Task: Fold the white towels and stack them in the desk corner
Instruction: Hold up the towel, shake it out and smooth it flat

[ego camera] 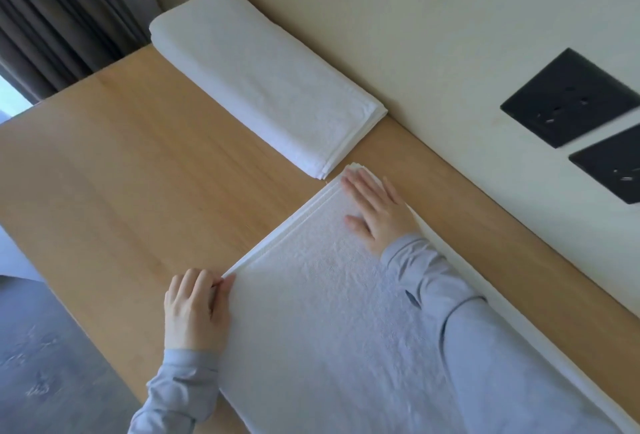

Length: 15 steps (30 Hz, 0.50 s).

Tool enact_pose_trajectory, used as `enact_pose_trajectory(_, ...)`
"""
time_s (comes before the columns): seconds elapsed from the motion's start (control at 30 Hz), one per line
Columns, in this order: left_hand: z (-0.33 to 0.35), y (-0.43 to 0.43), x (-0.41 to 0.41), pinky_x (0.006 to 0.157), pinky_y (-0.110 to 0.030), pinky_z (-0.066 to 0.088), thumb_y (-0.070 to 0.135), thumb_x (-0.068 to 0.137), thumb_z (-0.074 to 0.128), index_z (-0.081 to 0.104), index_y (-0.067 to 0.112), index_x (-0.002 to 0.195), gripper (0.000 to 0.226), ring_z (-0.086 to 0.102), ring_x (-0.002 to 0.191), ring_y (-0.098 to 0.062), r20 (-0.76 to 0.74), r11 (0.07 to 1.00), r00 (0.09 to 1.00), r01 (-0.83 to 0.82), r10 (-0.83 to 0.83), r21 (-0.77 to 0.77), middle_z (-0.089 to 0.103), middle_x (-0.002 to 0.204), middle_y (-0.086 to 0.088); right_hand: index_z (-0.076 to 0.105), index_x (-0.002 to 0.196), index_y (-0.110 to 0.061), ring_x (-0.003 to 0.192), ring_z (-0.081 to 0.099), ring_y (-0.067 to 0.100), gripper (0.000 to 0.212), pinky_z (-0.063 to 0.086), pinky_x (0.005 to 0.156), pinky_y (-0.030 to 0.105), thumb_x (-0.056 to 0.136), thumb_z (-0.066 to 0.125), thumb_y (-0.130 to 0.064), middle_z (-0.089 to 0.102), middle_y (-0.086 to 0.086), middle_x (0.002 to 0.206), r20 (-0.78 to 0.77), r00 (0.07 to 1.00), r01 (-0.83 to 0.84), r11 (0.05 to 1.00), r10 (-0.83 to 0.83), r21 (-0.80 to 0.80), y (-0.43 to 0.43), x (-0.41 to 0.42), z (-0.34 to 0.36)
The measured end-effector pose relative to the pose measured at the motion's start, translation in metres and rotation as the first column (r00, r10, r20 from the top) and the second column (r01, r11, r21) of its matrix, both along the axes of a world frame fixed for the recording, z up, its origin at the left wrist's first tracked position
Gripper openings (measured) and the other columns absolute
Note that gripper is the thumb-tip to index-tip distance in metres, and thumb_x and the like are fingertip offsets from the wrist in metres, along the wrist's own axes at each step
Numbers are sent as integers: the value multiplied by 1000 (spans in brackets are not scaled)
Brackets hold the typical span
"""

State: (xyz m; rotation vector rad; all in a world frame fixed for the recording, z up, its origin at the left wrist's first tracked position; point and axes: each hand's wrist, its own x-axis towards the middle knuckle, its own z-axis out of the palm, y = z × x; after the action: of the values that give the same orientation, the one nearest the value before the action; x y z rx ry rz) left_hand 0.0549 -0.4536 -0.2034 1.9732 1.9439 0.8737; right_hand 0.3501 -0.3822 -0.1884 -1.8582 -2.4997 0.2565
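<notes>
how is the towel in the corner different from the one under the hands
The corner towel is folded into a narrow strip; the near towel is a much wider panel. The corner towel lies untouched alongside the wall; the near towel is pressed flat by the right hand and pinched at its edge by the left hand. Both are white, show layered edges and lie on the desk.

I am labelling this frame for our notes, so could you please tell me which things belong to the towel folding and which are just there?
Part of the job: spread towel, left hand pinching its edge, right hand pressing flat on it; folded towel in the corner; desk.
Just there: curtain; two black wall sockets.
</notes>
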Motion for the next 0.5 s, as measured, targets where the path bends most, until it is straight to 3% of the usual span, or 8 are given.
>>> enact_pose_trajectory(0.1,7,1,4,63,-43,37,27,88,43,58,-1,69,37,46,70,-33,-80,999,996,-40,38,-26,55,71,-14,15,148,-12,146,7,17,58,8,119,44,98,29,-39,12,3,157,53,997,59,998,-59,-5,4,0,1)
enact_pose_trajectory(0.17,15,-4,13,72,-44,36,27,89,42,64,-1,88,36,51,85,-34,-206,998,976,-69,64,-14,63,93,-19,8,148,-8,146,3,22,58,1,119,45,99,28,-33,5,7,157,67,990,121,993,-120,1,-5,-19,7)
enact_pose_trajectory(0.23,24,-15,32,86,-43,36,28,89,41,64,-3,111,43,58,103,-37,-290,999,956,40,-42,-12,62,116,-21,22,145,0,143,16,31,55,12,117,50,95,31,-22,18,16,154,-46,988,153,987,-151,44,-30,-50,14)
enact_pose_trajectory(0.33,28,-46,60,107,-41,27,31,92,35,51,-3,130,54,41,130,-30,-313,958,908,240,-279,-158,48,138,-19,46,134,1,135,37,30,54,29,109,51,82,38,-11,42,16,143,-132,991,25,990,-6,140,-88,-98,9)
enact_pose_trajectory(0.4,25,-61,62,112,-40,17,39,97,24,45,-1,135,59,29,135,-23,-281,927,902,250,-328,-279,41,144,-15,49,134,-4,135,37,23,56,33,110,47,79,40,-12,45,9,143,-116,993,-20,993,34,115,-116,-102,6)
enact_pose_trajectory(0.5,20,-65,53,113,-42,15,48,97,14,39,2,139,67,26,137,-21,-292,904,887,253,-359,-343,37,146,-12,43,139,-9,139,31,19,53,27,109,47,88,40,-24,39,4,147,-80,994,-67,995,73,77,-121,-74,2)
